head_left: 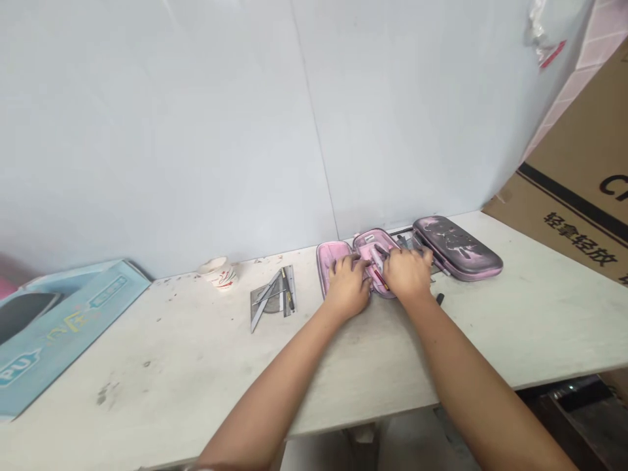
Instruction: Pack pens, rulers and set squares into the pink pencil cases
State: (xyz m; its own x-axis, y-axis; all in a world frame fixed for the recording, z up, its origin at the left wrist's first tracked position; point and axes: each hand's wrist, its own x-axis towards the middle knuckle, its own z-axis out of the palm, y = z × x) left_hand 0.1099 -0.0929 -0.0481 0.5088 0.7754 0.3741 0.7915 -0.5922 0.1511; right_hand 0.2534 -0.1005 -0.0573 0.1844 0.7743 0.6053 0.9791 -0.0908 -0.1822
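An open pencil case (pixel 326 252) with a pink lining lies on the table near the wall. My left hand (pixel 349 286) rests over its middle and near edge, fingers bent and apart. Over the case's right half is my right hand (pixel 408 269), its fingers curled round a dark-ended pen (pixel 381 251). A red pen (pixel 381 277) lies inside the case between my hands. Just right of my right hand sits a closed black and pink pencil case (pixel 461 248). Dark items partly show behind that hand, and a black pen or cap (pixel 440 299) lies beside it.
Left of the open case lie a set square (pixel 262 304) and a ruler (pixel 289 281), with thin tools on top. A paper cup (pixel 222 273) stands farther left. A blue box (pixel 73 327) occupies the left end; a large cardboard box (pixel 569 190) leans at right.
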